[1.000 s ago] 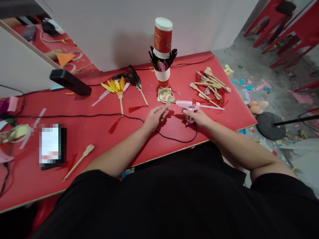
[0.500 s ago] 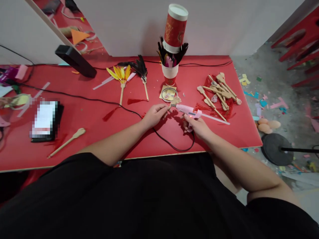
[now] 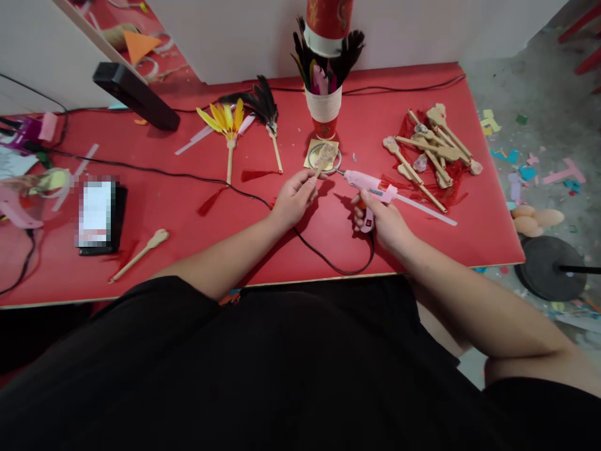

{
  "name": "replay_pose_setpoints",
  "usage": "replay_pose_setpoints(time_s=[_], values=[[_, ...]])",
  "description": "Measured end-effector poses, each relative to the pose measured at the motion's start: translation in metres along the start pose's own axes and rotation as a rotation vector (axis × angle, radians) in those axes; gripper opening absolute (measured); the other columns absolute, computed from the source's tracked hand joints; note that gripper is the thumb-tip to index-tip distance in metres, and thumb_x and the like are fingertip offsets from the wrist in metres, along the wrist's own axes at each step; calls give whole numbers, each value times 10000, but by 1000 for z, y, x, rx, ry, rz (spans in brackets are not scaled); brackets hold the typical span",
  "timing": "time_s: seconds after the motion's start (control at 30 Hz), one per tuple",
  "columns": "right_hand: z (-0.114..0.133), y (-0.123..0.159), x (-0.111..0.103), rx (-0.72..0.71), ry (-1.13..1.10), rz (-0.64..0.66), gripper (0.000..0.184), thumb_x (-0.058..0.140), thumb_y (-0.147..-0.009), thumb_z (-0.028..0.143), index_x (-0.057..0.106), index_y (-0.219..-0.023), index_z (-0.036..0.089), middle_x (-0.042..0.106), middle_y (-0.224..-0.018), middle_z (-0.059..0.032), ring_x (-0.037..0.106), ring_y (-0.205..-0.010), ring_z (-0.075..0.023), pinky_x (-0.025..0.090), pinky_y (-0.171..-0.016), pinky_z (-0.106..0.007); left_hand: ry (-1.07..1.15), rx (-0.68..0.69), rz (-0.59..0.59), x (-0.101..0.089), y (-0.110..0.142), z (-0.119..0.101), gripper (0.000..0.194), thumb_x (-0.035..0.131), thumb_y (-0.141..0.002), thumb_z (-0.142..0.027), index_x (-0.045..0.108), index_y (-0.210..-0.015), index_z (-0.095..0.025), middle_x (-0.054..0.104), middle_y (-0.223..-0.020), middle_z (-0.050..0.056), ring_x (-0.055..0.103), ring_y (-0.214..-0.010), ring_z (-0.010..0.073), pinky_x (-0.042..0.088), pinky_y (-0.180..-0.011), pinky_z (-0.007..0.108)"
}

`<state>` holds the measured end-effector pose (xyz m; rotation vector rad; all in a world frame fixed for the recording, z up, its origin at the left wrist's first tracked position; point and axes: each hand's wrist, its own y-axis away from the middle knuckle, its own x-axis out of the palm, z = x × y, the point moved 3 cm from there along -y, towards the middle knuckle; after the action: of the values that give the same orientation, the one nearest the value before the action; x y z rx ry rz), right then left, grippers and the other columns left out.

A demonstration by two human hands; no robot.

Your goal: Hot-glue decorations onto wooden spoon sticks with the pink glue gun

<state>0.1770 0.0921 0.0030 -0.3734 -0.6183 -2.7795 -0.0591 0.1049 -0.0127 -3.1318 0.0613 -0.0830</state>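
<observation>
Two items are held mid-frame over the red bench (image 3: pixel 188 207): wooden stick (image 3: pixel 325 158) pinched by left hand (image 3: pixel 295 199), pink glue gun (image 3: pixel 362 181) gripped by right hand (image 3: pixel 387 222), nozzle (image 3: pixel 341 172) near the stick. Gluing step, apparently; steady nozzle aim is called for.

Both hands sit on the near side of the ring, left (image 3: pixel 297 198) with fingers pinched, right (image 3: pixel 379 216) with fingers curled, forearms angled inward
</observation>
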Motion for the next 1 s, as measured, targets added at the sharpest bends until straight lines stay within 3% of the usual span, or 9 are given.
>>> replay_pose_setpoints(time_s=[0.13,0.27,0.43,0.6,0.77,1.0], values=[[14,-2,-5,-97,-7,30,638,1068,-711,759,746,-918,249,616,-663,54,564,-566,-124,533,-546,-287,-43,41,-45,5,1,2,453,746,-1103,-677,749,-1053,-226,470,-610,-64,377,-518,110,318,-525,252],[26,-7,-13,-202,53,72,642,1040,-745,790,749,-919,245,619,-658,45,572,-569,-132,520,-548,-297,-82,82,2,11,0,2,567,735,-1068,-787,730,-994,-224,468,-580,-68,377,-500,112,300,-510,259],[11,-7,-20,-111,153,40,711,960,-797,907,709,-893,249,632,-676,29,580,-576,-136,525,-541,-296,-81,86,17,8,1,2,638,698,-1062,-848,780,-1038,-216,427,-594,-74,343,-511,117,289,-510,273],[-1,4,-19,-163,367,19,748,814,-911,960,668,-723,251,632,-636,-4,575,-618,-150,547,-612,-318,-95,145,-51,1,5,3,633,672,-1093,-823,849,-1116,-215,454,-663,-49,383,-576,130,341,-560,284],[-4,6,-22,-233,317,-21,672,815,-936,930,735,-846,269,646,-658,8,571,-607,-159,530,-613,-327,-206,144,-57,-1,9,-1,513,728,-1102,-725,855,-1145,-230,611,-759,-12,522,-665,142,474,-675,283],[-3,6,-22,-236,335,-30,642,830,-937,901,756,-866,267,663,-666,8,591,-616,-165,547,-634,-330,-259,153,1,4,14,-11,461,741,-1093,-662,874,-1112,-221,685,-834,12,568,-643,133,495,-668,295]])
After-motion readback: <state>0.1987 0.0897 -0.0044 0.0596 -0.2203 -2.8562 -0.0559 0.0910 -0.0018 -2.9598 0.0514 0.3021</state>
